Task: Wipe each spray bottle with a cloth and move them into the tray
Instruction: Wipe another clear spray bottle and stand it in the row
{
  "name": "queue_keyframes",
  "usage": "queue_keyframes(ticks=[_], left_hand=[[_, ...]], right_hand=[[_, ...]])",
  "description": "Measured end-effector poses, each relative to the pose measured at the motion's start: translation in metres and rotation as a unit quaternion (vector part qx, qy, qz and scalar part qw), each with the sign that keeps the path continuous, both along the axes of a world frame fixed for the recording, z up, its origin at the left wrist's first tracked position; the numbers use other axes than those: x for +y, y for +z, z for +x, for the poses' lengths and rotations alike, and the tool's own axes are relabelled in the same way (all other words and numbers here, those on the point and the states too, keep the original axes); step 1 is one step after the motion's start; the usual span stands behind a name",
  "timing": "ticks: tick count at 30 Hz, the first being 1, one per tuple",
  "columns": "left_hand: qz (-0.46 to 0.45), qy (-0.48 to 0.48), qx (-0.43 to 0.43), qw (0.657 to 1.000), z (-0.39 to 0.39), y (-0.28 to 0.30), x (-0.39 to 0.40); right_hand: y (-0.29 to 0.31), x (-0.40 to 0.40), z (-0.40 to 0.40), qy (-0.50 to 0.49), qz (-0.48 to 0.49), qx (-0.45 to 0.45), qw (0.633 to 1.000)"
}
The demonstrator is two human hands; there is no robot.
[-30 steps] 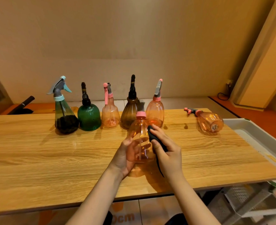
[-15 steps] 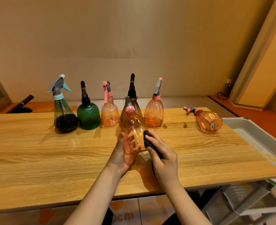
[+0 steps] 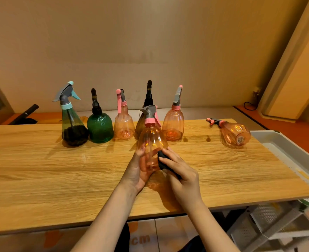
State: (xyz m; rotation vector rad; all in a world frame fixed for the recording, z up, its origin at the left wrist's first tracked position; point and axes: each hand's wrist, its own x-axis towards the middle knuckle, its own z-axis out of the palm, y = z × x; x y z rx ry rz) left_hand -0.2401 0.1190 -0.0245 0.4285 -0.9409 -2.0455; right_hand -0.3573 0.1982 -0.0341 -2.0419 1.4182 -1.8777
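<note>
My left hand (image 3: pixel 136 171) grips the lower body of a clear orange spray bottle (image 3: pixel 151 139) with a pink collar and grey trigger, held upright above the wooden table (image 3: pixel 41 171). My right hand (image 3: pixel 182 176) pinches a dark cloth (image 3: pixel 163 160) and presses it against the bottle's right side. Behind stand a row of bottles: a dark one with a teal trigger (image 3: pixel 72 128), a green one (image 3: pixel 99 127), a small orange one (image 3: pixel 123 126), a brown one (image 3: pixel 148 99) partly hidden, and another orange one (image 3: pixel 173 126). One more orange bottle (image 3: pixel 234 132) lies on its side next to the white tray (image 3: pixel 284 148).
The tray sits at the table's right edge and reaches past the near corner. A wire rack (image 3: pixel 270 222) stands below the table on the right. A dark tube (image 3: pixel 25 113) lies on the floor at far left, and a wall runs close behind the table.
The held bottle has turned from tilted left to upright, with its trigger head facing the camera. My right hand has slid the cloth down along the bottle's right side.
</note>
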Motion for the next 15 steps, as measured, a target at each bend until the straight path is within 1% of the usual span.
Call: queue_keyframes(ticks=[4,7,12,15], left_hand=[[0.002,0.001,-0.003,1.000,0.000,0.003,0.001],[0.001,-0.002,-0.009,1.000,0.000,0.003,0.000],[-0.037,-0.030,0.000,0.999,0.000,0.003,0.001],[-0.058,-0.042,-0.022,0.997,-0.001,0.003,0.004]], right_hand=[[0.001,0.001,0.000,0.005,-0.003,-0.006,1.000],[0.003,0.001,0.002,0.004,0.005,-0.043,0.999],[0.014,-0.003,-0.001,0.000,0.007,-0.065,0.998],[0.024,-0.008,-0.010,-0.012,0.002,-0.064,0.998]])
